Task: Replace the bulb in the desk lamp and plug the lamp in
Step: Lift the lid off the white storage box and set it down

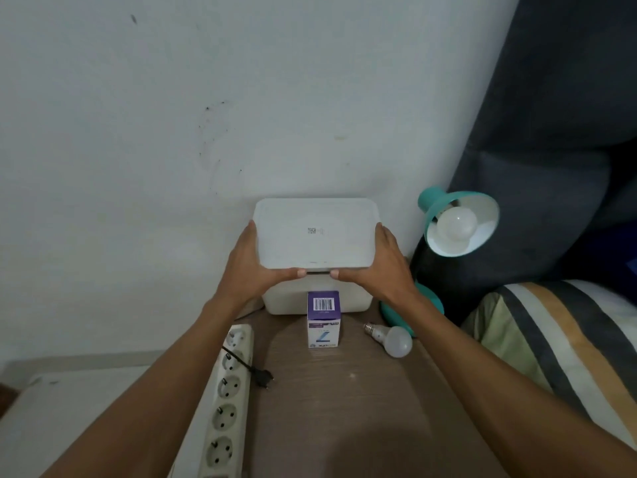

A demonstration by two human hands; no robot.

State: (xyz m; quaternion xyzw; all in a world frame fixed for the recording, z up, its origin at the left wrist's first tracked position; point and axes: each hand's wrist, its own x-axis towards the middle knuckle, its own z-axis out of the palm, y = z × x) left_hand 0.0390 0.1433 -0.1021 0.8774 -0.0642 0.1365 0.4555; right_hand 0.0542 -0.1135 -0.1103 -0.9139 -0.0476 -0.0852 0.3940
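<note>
From the head camera, two bare hands hold a white lid (315,232) over a white box (317,298) at the back of the brown worktop (344,408), by the wall. The left hand (250,262) has its grip closed around the lid's left edge, thumb under the front rim. The right hand (381,260) has its grip closed around the lid's right edge the same way. The lid sits a bit above the box, with a dark gap showing at the front.

The teal desk lamp (458,224) stands on the right, just beside the box, with a round bulb (456,224) in its shade. A loose bulb (391,338) lies on the worktop near the lamp's base. A small bulb carton (324,319) stands upright in front of the box. The black plug (265,377) lies just beside a long white power strip (227,398), not pushed in. A striped pillow (568,346) is at the far right.
</note>
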